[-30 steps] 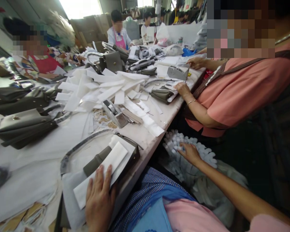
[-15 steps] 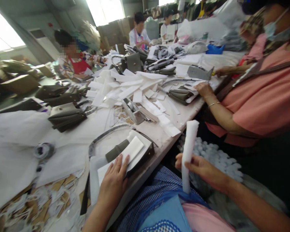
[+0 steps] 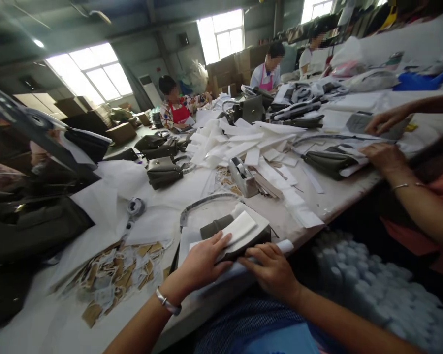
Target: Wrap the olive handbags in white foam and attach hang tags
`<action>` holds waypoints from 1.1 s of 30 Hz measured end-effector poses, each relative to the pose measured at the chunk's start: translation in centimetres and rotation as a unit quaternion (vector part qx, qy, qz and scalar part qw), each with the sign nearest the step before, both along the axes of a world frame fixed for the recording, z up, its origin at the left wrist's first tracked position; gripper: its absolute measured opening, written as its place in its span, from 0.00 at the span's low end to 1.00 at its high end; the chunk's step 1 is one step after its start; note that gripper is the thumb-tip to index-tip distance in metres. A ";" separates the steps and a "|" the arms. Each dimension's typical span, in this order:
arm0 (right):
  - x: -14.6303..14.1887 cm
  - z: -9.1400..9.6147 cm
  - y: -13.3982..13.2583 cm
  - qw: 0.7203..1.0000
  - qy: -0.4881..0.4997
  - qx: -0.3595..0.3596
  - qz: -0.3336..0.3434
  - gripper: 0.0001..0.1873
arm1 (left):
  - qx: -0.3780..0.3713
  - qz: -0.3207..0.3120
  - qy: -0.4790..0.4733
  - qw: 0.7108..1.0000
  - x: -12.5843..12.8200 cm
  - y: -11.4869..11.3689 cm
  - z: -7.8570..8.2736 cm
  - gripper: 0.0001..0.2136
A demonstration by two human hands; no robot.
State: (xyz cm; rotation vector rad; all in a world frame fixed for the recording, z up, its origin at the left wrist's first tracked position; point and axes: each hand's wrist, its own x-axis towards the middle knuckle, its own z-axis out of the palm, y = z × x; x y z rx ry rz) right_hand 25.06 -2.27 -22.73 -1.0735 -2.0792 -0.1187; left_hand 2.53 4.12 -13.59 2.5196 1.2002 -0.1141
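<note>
An olive-grey handbag [image 3: 264, 236] lies at the table's near edge, its wrapped strap [image 3: 206, 199] looping behind it. White foam sheets [image 3: 243, 226] rest on top of the bag. My left hand [image 3: 205, 258] presses on these sheets with its fingers stretched out. Against the bag's near side, my right hand [image 3: 271, 270] curls over a white foam roll [image 3: 286, 246]. The roll's end shows past my fingers; much of its length is hidden beneath my hand.
Beyond the bag stand a tape dispenser [image 3: 243, 178] and a heap of white foam strips [image 3: 239, 140]. Tags with strings [image 3: 121, 270] lie at left. At right, a co-worker's hand [image 3: 386, 160] touches another bag [image 3: 328, 162]. White rolls [image 3: 362, 275] fill the space below the table edge.
My right hand has brought the foam roll from upright beside the table down to lie along the bag's near side. My left hand stays on the bag. The camera view has turned left.
</note>
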 end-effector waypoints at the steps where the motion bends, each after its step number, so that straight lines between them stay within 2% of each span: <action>1: -0.6 -0.2 0.3 1.000 0.008 0.011 -0.012 0.14 | -0.002 0.004 -0.006 1.000 0.0 -0.1 -0.1 0.37; 4: -1.7 -1.1 1.1 0.999 0.029 0.033 -0.030 0.12 | 0.004 0.019 -0.013 1.000 0.0 -0.6 -0.8 0.47; 6: -1.8 -1.7 1.5 0.998 0.039 0.044 -0.024 0.12 | 0.027 0.033 -0.012 0.999 0.1 -1.1 -1.7 0.49; 10: -1.0 -2.3 1.7 0.997 0.036 0.054 0.047 0.15 | 0.101 0.047 -0.016 0.994 0.4 -1.9 -3.9 0.40; 12: -0.1 -1.8 1.7 0.993 0.011 0.052 0.105 0.16 | 0.139 0.043 -0.010 0.989 0.5 -2.3 -5.0 0.37; 14: 1.1 -0.8 1.7 0.989 -0.028 0.056 0.133 0.20 | 0.174 0.039 0.000 0.984 0.6 -2.7 -6.0 0.36; 17: 3.2 1.1 2.6 0.991 -0.091 0.046 0.085 0.25 | 0.217 0.041 0.012 0.975 0.7 -3.1 -6.9 0.34; 19: 4.3 1.6 3.6 0.989 -0.131 0.020 0.064 0.26 | 0.232 0.050 0.020 0.971 0.8 -3.4 -7.1 0.35; 23: 5.1 0.0 5.2 0.989 -0.122 0.014 0.088 0.22 | 0.228 0.078 0.023 0.970 1.7 -3.7 -6.8 0.35; 27: 4.5 -1.8 5.3 0.996 -0.066 0.008 0.066 0.20 | 0.231 0.108 0.019 0.967 3.7 -3.7 -6.9 0.27; 30: 4.2 -1.5 5.2 0.997 -0.054 -0.007 0.062 0.21 | 0.265 0.115 0.017 0.957 4.8 -3.8 -7.8 0.23; 33: 4.7 -0.9 4.4 0.996 -0.044 -0.024 0.079 0.23 | 0.312 0.115 -0.001 0.943 4.8 -3.9 -8.7 0.27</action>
